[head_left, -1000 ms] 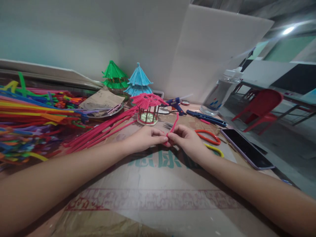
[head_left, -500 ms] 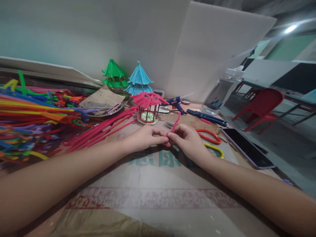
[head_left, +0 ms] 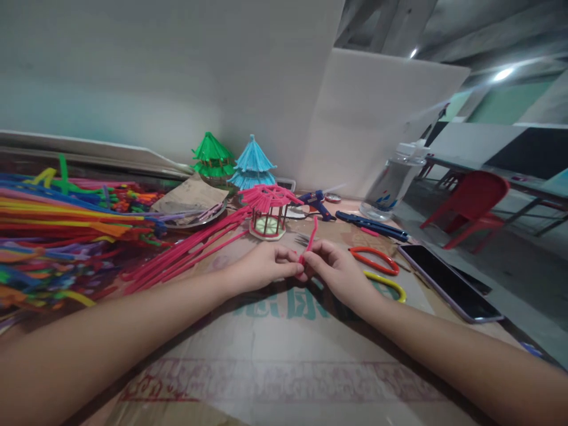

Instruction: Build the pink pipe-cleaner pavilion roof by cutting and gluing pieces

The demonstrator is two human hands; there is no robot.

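Observation:
A pink pipe cleaner [head_left: 314,232] is pinched between my two hands over the middle of the cardboard, one end sticking up. My left hand [head_left: 261,264] is closed on its lower part with thumb and fingertips. Close against it, my right hand [head_left: 336,269] grips the same piece, thumb and finger together. The part between the fingertips is mostly hidden. Just behind my hands stands a small pavilion [head_left: 270,198] with a pink roof, brown posts and a pale base. Scissors with one orange handle [head_left: 375,261] and one yellow handle [head_left: 399,290] lie beside my right hand.
Pink pipe cleaners [head_left: 190,248] and many coloured ones [head_left: 66,219] lie to the left. Green [head_left: 213,155] and blue [head_left: 252,163] roofed models stand behind. A glue gun [head_left: 317,203], a dark blue cutter [head_left: 370,226], a water bottle [head_left: 393,180] and a phone [head_left: 450,283] are to the right.
The whole view has tilted upward, so everything sits lower in the picture. Both hands keep their pinch on the pipe cleaner, whose upright end leans slightly less.

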